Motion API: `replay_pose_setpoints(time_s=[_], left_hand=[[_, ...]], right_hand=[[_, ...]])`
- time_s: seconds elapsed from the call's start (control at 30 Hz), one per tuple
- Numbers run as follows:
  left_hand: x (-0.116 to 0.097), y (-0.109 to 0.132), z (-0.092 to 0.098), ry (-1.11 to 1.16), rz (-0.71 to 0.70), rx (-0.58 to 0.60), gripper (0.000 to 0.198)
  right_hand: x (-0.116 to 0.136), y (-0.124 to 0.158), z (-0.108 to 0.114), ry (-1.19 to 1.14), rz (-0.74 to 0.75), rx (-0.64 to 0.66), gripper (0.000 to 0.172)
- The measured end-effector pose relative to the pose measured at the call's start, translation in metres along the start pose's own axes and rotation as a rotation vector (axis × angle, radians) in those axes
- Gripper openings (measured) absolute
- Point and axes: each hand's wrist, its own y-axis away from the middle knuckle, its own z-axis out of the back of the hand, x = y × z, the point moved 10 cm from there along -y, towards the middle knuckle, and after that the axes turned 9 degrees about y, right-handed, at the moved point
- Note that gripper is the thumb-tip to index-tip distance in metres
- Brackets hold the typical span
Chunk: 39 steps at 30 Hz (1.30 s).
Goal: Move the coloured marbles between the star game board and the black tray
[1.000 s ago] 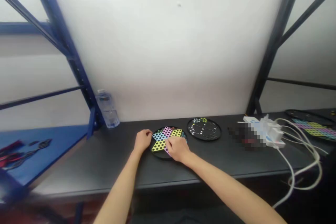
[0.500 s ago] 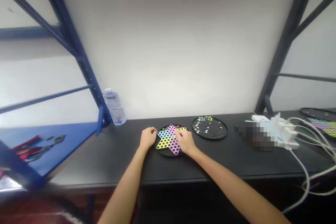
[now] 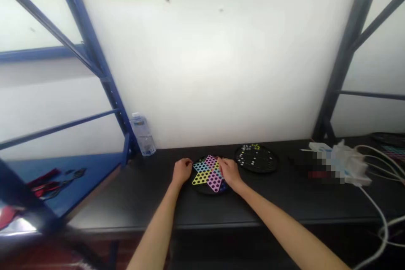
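A round black game board (image 3: 209,174) with a star of yellow, blue and pink perforated panels lies on the black table (image 3: 133,194). My left hand (image 3: 181,171) rests curled at the board's left rim. My right hand (image 3: 230,172) lies over the board's right side, fingers curled on its panels. Whether either hand holds a small piece is too small to see.
A second round black board (image 3: 257,158) with small pegs lies just right of the first. A water bottle (image 3: 143,136) stands at the back left by a blue frame post (image 3: 95,57). White power strip and cables (image 3: 344,161) are at right; red tools (image 3: 47,178) lie on a blue shelf at left.
The view has shifted, so the board sits further right and lower in the picture. My right hand has slid from the board's near edge to its right side; my left hand stays at the left rim.
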Motion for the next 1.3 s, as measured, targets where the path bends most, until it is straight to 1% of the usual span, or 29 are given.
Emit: replay_pose_setpoints(time_s=[0.07, 0.2, 0.27, 0.37, 0.47, 0.53, 0.57, 0.67, 0.73, 0.8, 0.87, 0.93, 1.03, 1.1, 1.2, 1.3], left_hand=[[0.0, 0.0, 0.0, 0.002, 0.012, 0.003, 0.024], [0.0, 0.0, 0.0, 0.006, 0.014, 0.002, 0.025], [0.001, 0.0, 0.001, 0.008, 0.001, -0.006, 0.025], [0.0, 0.0, 0.0, 0.012, -0.015, -0.002, 0.025], [0.0, 0.0, 0.001, 0.032, -0.007, 0.003, 0.025], [0.001, -0.001, 0.002, 0.065, 0.009, -0.004, 0.025], [0.003, -0.001, 0.003, 0.088, 0.027, -0.012, 0.025], [0.01, -0.002, 0.008, 0.161, 0.091, -0.053, 0.026], [0.013, -0.002, 0.01, 0.198, 0.114, -0.068, 0.027], [0.011, -0.002, 0.01, 0.227, 0.113, -0.058, 0.027], [0.009, -0.001, 0.01, 0.252, 0.119, -0.047, 0.031], [0.006, 0.0, 0.009, 0.263, 0.12, -0.043, 0.037], [0.003, 0.001, 0.009, 0.257, 0.108, -0.039, 0.042], [0.002, 0.001, 0.009, 0.253, 0.099, -0.036, 0.043], [0.003, 0.002, 0.01, 0.25, 0.096, -0.044, 0.046], [0.003, 0.003, 0.009, 0.243, 0.096, -0.04, 0.047]], right_hand=[[-0.003, 0.0, -0.002, -0.072, -0.044, 0.026, 0.049], [-0.011, -0.003, -0.01, -0.336, -0.13, 0.165, 0.046], [-0.011, -0.008, -0.006, -0.47, -0.144, 0.184, 0.043], [-0.016, -0.019, 0.015, -0.604, -0.147, 0.096, 0.041], [-0.029, -0.029, 0.04, -0.622, -0.161, -0.037, 0.04], [-0.043, -0.034, 0.061, -0.527, -0.184, -0.164, 0.039], [-0.051, -0.035, 0.074, -0.438, -0.198, -0.242, 0.039], [-0.068, -0.037, 0.119, -0.085, -0.209, -0.458, 0.039], [-0.071, -0.039, 0.146, 0.145, -0.177, -0.56, 0.04], [-0.073, -0.042, 0.166, 0.347, -0.125, -0.602, 0.039], [-0.078, -0.05, 0.174, 0.529, -0.094, -0.544, 0.032], [-0.082, -0.062, 0.168, 0.675, -0.037, -0.406, 0.024], [-0.084, -0.081, 0.145, 0.824, 0.088, -0.175, 0.021], [-0.084, -0.092, 0.128, 0.892, 0.139, -0.054, 0.021], [-0.082, -0.107, 0.106, 0.959, 0.186, 0.062, 0.022], [-0.08, -0.116, 0.087, 1.03, 0.242, 0.147, 0.027]])
